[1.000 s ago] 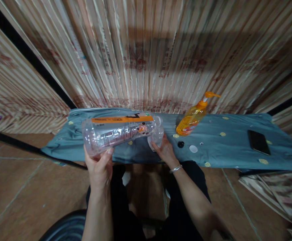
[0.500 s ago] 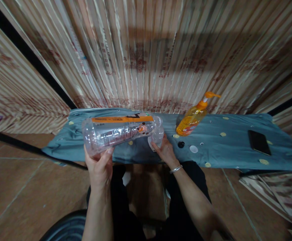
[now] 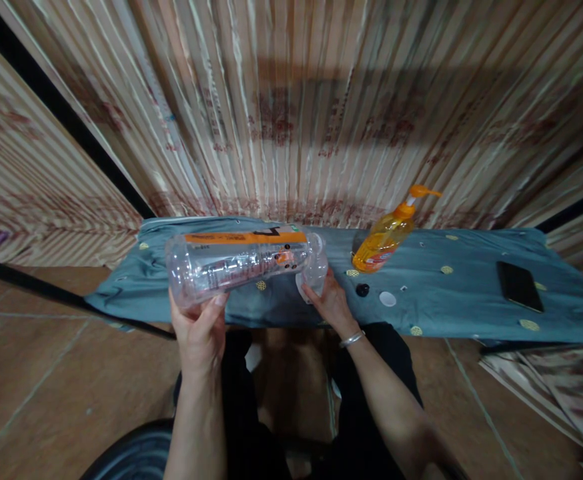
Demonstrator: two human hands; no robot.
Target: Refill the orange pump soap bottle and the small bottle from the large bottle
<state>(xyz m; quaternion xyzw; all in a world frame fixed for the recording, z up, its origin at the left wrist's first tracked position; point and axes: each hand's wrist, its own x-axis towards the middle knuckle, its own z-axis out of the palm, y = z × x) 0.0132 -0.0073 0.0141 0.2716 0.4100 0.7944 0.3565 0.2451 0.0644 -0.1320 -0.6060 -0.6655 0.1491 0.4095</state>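
Observation:
A large clear plastic bottle (image 3: 236, 263) with an orange label band lies nearly level in the air, its neck pointing right. My left hand (image 3: 200, 330) is closed round its base from below. At the bottle's mouth, my right hand (image 3: 332, 301) grips a small clear plastic container (image 3: 315, 272), whose exact kind is unclear. The two mouths meet or overlap; any liquid passing between them cannot be made out. Just right of my right hand, a small black cap (image 3: 362, 290) and a white round lid (image 3: 387, 299) rest on the cloth.
A pump bottle (image 3: 382, 243) of orange liquid stands behind the caps. Farther right lies a black phone (image 3: 519, 285). Blue-green patterned cloth (image 3: 451, 300) covers the narrow table. Behind it hangs a striped curtain (image 3: 291, 120), and dark poles (image 3: 71, 113) slant at the sides.
Almost nothing differs. Both hands keep their hold and the bottle stays at the same tilt; the whole view has shifted very slightly.

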